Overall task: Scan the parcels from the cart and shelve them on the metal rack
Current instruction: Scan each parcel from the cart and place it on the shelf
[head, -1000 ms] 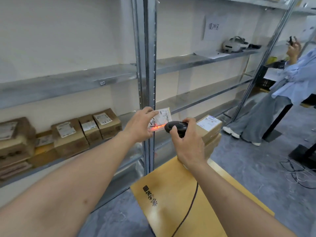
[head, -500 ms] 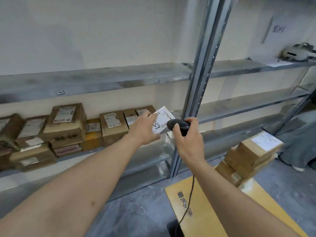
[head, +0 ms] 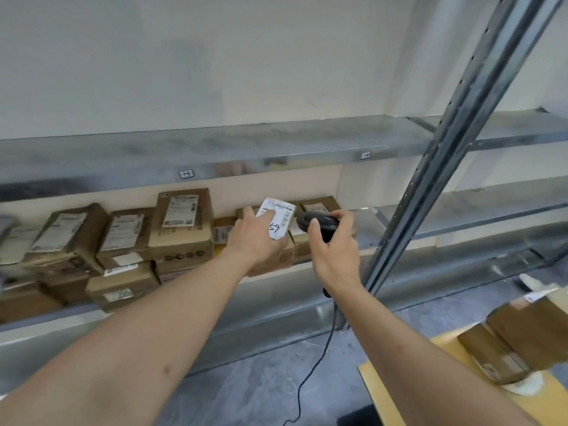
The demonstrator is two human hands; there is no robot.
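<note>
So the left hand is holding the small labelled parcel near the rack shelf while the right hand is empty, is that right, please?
Not quite: the right hand is not empty, it grips the black corded scanner. The head view shows it. The left hand does hold the small labelled parcel near the rack shelf.

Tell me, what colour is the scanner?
Black, with a black cord; the scanner shows in the head view, in the right hand.
</note>
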